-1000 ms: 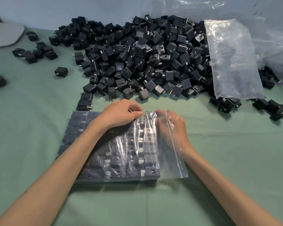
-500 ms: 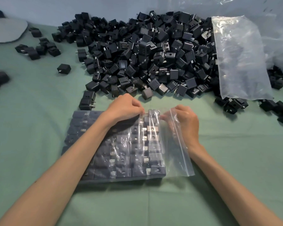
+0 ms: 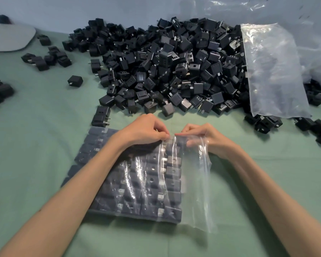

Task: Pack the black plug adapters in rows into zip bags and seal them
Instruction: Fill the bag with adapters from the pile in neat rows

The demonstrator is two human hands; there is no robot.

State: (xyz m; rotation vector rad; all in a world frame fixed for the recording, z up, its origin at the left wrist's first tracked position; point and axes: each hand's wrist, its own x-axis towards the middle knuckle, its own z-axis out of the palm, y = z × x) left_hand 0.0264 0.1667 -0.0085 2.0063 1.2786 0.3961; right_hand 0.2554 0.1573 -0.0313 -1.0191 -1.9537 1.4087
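A clear zip bag (image 3: pixel 195 182) lies flat on the green cloth in front of me, filled with rows of black plug adapters (image 3: pixel 152 184). Its open end points right and hangs loose past the last row. My left hand (image 3: pixel 143 129) pinches the bag's far edge with curled fingers. My right hand (image 3: pixel 204 138) pinches the same far edge just to the right, partly behind the plastic. The fingertips of both hands nearly meet.
A big heap of loose black adapters (image 3: pixel 167 67) fills the far middle of the cloth. A stack of empty clear bags (image 3: pixel 272 71) leans on its right side. Two stacked adapters (image 3: pixel 101 116) stand left of my hands. Scattered adapters (image 3: pixel 46 57) lie at far left.
Both hands have drawn toward each other along the bag's far edge. The right hand has come out from under the plastic flap and now pinches the edge.
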